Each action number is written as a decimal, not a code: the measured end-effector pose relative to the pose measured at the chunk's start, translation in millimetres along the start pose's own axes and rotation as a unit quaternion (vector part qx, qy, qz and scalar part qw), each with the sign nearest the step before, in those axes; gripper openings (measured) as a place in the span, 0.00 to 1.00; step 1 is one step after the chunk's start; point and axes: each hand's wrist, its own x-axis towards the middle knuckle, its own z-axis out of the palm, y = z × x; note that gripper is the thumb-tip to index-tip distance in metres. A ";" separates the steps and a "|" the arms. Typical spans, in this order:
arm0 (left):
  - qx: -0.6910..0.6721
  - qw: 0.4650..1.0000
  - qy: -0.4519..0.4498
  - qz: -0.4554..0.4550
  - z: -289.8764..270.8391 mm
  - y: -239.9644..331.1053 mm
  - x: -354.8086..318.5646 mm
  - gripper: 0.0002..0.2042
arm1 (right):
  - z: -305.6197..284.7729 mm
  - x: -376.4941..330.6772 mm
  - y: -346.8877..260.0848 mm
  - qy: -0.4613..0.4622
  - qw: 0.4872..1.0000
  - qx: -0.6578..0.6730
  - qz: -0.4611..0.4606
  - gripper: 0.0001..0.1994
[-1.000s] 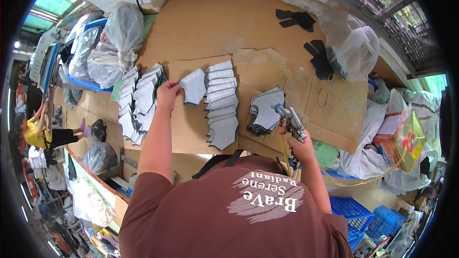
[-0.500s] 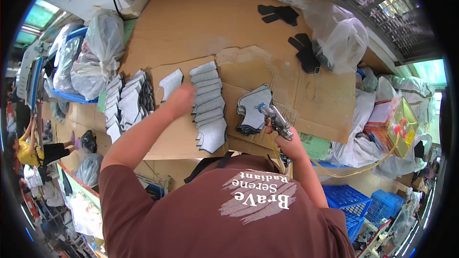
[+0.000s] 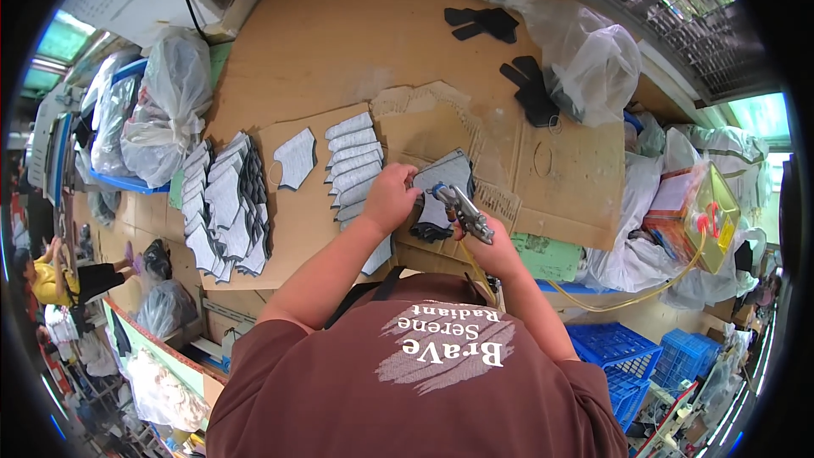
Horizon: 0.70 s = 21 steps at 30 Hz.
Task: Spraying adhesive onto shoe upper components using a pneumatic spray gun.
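My right hand [image 3: 498, 253] is wrapped round the handle of a metal spray gun [image 3: 468, 217] with a blue part at its nozzle end. My left hand [image 3: 392, 198] is closed at the left edge of a grey fabric piece [image 3: 448, 171], fingertips pinching it. That piece lies over a small pile of dark-edged pieces [image 3: 431, 229], right under the gun's nozzle. Left of my left hand runs an overlapping row of similar grey pieces [image 3: 353, 159], partly hidden by my forearm. A single grey piece [image 3: 296, 159] lies farther left on the cardboard.
More overlapping grey pieces [image 3: 227, 203] are at the table's left. Black cut pieces [image 3: 532, 93] and a plastic bag [image 3: 602, 68] lie at the far right. A yellow hose [image 3: 610, 312] runs from the gun to a square metal can [image 3: 714, 219]. Blue crates [image 3: 615, 352] stand below right.
My left hand has moved right, from above the single grey piece to the pile near the gun, where it pinches a piece. The right hand with the gun has shifted slightly left.
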 end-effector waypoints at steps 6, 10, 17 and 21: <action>-0.007 1.000 0.022 -0.017 1.3 0.2 -0.2 0.14 | 0.6 3.8 6.3 -0.003 1.000 -0.003 0.000 0.10; -0.012 0.999 0.030 -0.012 1.3 2.8 -0.4 0.13 | 0.4 4.1 9.7 0.009 0.999 0.038 0.015 0.10; -0.017 0.999 0.031 -0.018 1.4 6.1 0.0 0.12 | -6.5 -2.5 -20.3 0.054 0.993 0.023 0.106 0.11; -0.033 0.999 0.036 -0.011 4.2 6.1 1.5 0.12 | -13.6 -3.7 -12.0 0.088 0.993 0.025 0.078 0.12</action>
